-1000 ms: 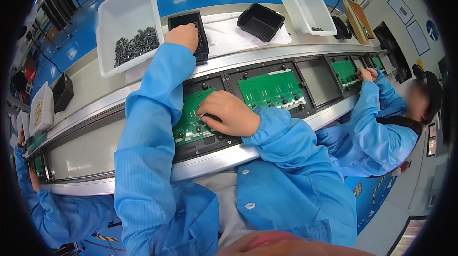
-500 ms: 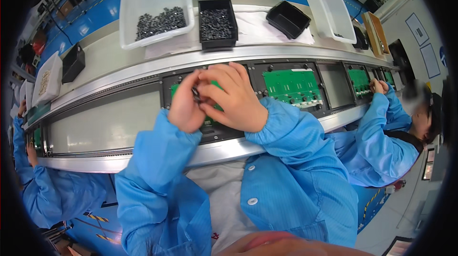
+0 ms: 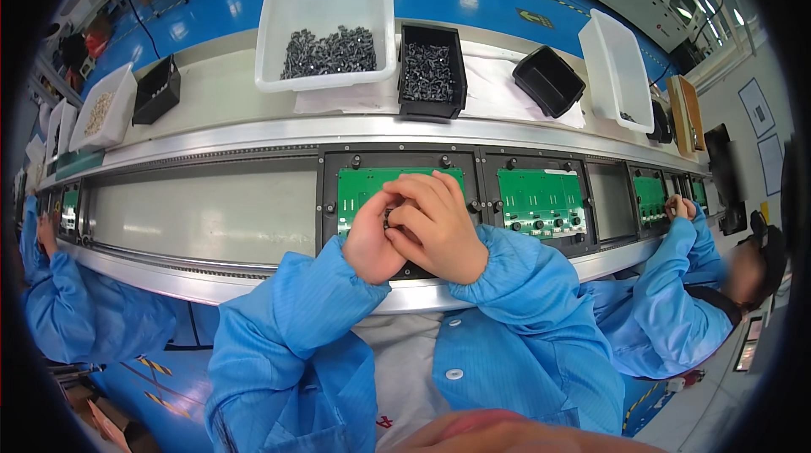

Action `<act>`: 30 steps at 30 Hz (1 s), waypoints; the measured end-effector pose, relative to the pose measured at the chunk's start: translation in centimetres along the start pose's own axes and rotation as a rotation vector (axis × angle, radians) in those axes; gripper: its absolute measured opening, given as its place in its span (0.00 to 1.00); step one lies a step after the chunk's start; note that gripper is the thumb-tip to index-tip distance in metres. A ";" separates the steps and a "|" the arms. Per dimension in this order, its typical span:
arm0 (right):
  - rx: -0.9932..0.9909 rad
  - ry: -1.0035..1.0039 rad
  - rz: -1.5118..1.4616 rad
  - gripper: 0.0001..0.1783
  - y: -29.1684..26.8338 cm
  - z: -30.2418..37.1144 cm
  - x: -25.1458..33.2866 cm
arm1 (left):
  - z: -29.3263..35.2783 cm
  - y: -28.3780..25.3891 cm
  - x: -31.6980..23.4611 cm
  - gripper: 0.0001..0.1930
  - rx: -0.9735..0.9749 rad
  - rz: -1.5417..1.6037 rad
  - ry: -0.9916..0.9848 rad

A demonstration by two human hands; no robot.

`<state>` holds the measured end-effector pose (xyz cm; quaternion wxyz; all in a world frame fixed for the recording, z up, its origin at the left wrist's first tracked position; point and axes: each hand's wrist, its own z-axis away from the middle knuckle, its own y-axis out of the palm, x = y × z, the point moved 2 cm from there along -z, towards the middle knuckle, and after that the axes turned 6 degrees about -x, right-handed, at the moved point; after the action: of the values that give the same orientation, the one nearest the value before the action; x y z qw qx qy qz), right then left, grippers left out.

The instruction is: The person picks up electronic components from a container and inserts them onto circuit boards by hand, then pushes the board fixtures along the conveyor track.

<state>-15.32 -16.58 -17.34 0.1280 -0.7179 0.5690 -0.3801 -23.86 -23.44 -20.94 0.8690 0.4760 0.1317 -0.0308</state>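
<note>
My left hand (image 3: 372,240) and my right hand (image 3: 441,229) are cupped together, fingers curled and overlapping. A little of some small black parts (image 3: 389,215) shows between them; most of what they hold is hidden. Both hands are over the lower middle of a green circuit board (image 3: 356,189), which lies in a black carrier frame (image 3: 327,208) on the conveyor line. To the right, another green circuit board (image 3: 541,198) sits in its own frame, with several round black parts along its lower edge.
Beyond the rail (image 3: 253,136) stand a white bin (image 3: 325,5) and a black bin (image 3: 431,111), both holding small black parts. A tilted black bin (image 3: 549,81) and another white bin (image 3: 621,73) are farther right. Co-workers' hands (image 3: 680,208) work at the right and far left.
The view has shifted, so the bins and boards appear lower and farther right. My hands have drawn closer together, hiding more of the black parts between them.
</note>
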 end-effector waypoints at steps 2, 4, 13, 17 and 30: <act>0.040 0.048 0.012 0.10 -0.2 0.3 0.1 | -0.1 -0.5 0.4 0.13 0.054 -0.078 0.017; 0.054 0.059 0.000 0.10 -0.2 0.3 0.2 | -0.3 -0.6 0.4 0.13 0.058 -0.052 0.000; 0.051 0.070 -0.033 0.11 -0.2 1.0 -0.3 | 0.2 -0.1 1.2 0.13 0.019 -0.038 0.001; 0.051 0.082 -0.074 0.11 -0.3 0.8 0.0 | 0.1 -0.9 1.2 0.13 0.064 -0.069 0.008; -0.010 0.146 -0.255 0.10 -0.9 0.3 -2.4 | 0.8 0.9 -1.8 0.13 -0.159 -0.271 -0.039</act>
<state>-14.66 -14.21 -17.93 0.0332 -0.7556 0.4827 -0.4415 -25.30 -23.74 -19.35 0.8943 0.3828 0.1796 -0.1466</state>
